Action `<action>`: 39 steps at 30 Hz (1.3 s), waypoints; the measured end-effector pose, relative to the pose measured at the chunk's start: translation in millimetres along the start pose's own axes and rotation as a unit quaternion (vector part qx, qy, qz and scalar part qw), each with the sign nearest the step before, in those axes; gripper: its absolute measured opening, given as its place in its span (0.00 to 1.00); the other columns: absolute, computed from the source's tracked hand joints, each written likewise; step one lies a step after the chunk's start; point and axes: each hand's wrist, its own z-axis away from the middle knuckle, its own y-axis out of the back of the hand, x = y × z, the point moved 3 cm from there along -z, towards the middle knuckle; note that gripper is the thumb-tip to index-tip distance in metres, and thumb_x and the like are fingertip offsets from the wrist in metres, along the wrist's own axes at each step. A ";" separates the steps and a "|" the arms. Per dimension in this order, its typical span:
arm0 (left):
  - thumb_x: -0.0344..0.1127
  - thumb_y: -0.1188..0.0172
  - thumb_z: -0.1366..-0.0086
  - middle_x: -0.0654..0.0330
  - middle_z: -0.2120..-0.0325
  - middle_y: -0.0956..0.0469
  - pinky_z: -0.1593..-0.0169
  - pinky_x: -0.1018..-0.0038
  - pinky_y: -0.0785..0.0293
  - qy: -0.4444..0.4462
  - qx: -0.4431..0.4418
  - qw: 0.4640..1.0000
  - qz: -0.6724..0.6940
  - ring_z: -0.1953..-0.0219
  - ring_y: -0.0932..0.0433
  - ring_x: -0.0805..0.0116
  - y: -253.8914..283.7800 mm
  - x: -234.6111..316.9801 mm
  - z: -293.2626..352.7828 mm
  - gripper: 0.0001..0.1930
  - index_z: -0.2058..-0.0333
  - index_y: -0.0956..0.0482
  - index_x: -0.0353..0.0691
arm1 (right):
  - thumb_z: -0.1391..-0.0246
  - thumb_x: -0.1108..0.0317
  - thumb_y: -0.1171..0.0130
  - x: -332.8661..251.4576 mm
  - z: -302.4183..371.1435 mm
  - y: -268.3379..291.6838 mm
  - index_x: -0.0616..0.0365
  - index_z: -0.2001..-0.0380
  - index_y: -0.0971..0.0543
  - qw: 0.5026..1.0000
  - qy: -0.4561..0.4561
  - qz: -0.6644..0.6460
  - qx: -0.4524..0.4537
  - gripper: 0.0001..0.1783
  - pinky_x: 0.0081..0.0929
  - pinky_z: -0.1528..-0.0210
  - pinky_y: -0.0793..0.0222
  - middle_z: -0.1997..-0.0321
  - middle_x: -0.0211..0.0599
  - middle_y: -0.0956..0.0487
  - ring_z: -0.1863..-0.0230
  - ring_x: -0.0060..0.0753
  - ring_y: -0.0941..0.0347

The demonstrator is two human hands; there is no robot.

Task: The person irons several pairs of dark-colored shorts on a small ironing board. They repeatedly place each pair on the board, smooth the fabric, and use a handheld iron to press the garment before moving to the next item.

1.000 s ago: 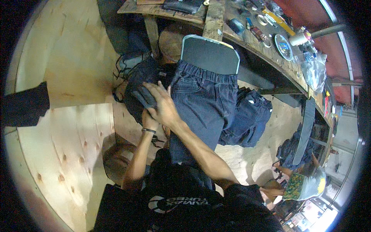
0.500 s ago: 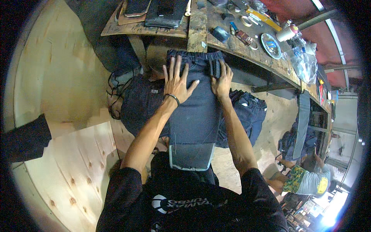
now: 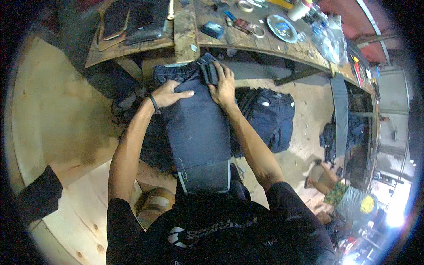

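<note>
Dark blue denim shorts or trousers [image 3: 198, 128] with a gathered elastic waistband [image 3: 176, 73] lie lengthwise over a narrow board [image 3: 205, 176]. The board's grey end, with pale edges, shows nearest my body. My left hand [image 3: 168, 95] holds the garment's left edge below the waistband, thumb spread on top and fingers mostly hidden under the cloth. My right hand [image 3: 224, 84] grips the upper right edge with bent fingers, beside a dark ribbed patch [image 3: 209, 74] on the cloth. Loose threads hang at the garment's near end.
A worn wooden table [image 3: 185, 31] stands ahead, bearing dark panels [image 3: 150, 22], tape rolls and a blue-rimmed plate [image 3: 282, 28]. More denim garments [image 3: 267, 115] hang at the right. A round container [image 3: 154, 205] is low left. Another person [image 3: 349, 198] works at far right.
My left hand has gone from lying flat with spread fingers to holding the garment's left edge. The waistband now tilts, its right end higher. The whole view has shifted.
</note>
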 end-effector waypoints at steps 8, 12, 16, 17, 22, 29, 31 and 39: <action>0.72 0.28 0.42 0.33 0.20 0.54 0.21 0.37 0.52 0.041 0.247 0.947 -0.200 0.18 0.54 0.35 -20.6 24.1 5.0 0.64 0.21 0.50 0.38 | 0.53 0.79 0.27 -2.4 1.5 18.2 0.52 0.26 0.31 0.992 -0.070 -0.041 0.095 0.49 0.55 0.23 0.36 0.29 0.59 0.30 0.25 0.67 0.37; 0.92 0.38 0.56 0.37 0.18 0.62 0.27 0.17 0.68 -0.004 0.358 0.893 -0.273 0.16 0.66 0.38 -33.1 10.5 -19.0 0.82 0.18 0.63 0.40 | 0.61 0.81 0.37 -85.6 42.1 41.9 0.64 0.35 0.21 0.967 0.041 -0.209 -0.142 0.42 0.51 0.19 0.41 0.28 0.55 0.24 0.21 0.58 0.35; 0.92 0.33 0.65 0.36 0.22 0.46 0.26 0.25 0.52 0.041 0.268 0.934 -0.233 0.21 0.46 0.37 -18.2 1.8 -37.7 0.87 0.18 0.63 0.39 | 0.58 0.78 0.36 -130.1 105.5 25.0 0.51 0.29 0.23 0.749 0.188 -0.328 -0.544 0.46 0.53 0.17 0.43 0.24 0.50 0.27 0.21 0.58 0.36; 0.92 0.32 0.67 0.38 0.27 0.37 0.30 0.30 0.42 0.072 0.234 0.938 -0.245 0.28 0.35 0.39 -15.3 1.1 -40.5 0.88 0.18 0.62 0.39 | 0.56 0.78 0.34 -127.7 101.4 24.9 0.49 0.29 0.23 0.709 0.165 -0.320 -0.606 0.45 0.52 0.18 0.42 0.26 0.49 0.25 0.22 0.59 0.35; 0.94 0.32 0.72 0.43 0.39 0.25 0.34 0.34 0.39 0.066 0.255 0.941 -0.213 0.37 0.29 0.45 -10.0 4.3 -43.8 0.91 0.20 0.54 0.30 | 0.59 0.70 0.33 -109.1 79.1 4.4 0.53 0.33 0.20 0.827 0.150 -0.297 -0.454 0.43 0.53 0.21 0.37 0.28 0.50 0.23 0.28 0.57 0.26; 0.93 0.33 0.68 0.40 0.32 0.29 0.30 0.34 0.39 0.101 0.208 0.949 -0.214 0.29 0.33 0.41 -5.8 3.5 -49.9 0.82 0.24 0.40 0.32 | 0.61 0.74 0.40 -116.9 72.8 26.7 0.53 0.31 0.22 0.725 0.005 -0.303 -0.619 0.45 0.50 0.21 0.37 0.29 0.51 0.22 0.25 0.57 0.29; 0.93 0.33 0.66 0.40 0.32 0.29 0.30 0.34 0.39 0.108 0.209 0.948 -0.216 0.29 0.33 0.41 -3.9 5.4 -49.9 0.80 0.26 0.38 0.30 | 0.60 0.74 0.40 -106.2 87.3 31.0 0.52 0.31 0.21 0.770 0.036 -0.301 -0.561 0.45 0.52 0.19 0.41 0.28 0.51 0.22 0.24 0.57 0.31; 0.91 0.31 0.66 0.44 0.40 0.23 0.35 0.36 0.36 0.095 0.250 0.935 -0.234 0.33 0.29 0.45 -8.6 8.5 -48.2 0.71 0.38 0.25 0.32 | 0.59 0.70 0.31 -75.5 139.2 34.5 0.52 0.36 0.17 0.801 0.088 -0.350 -0.478 0.40 0.56 0.19 0.43 0.29 0.44 0.20 0.26 0.53 0.28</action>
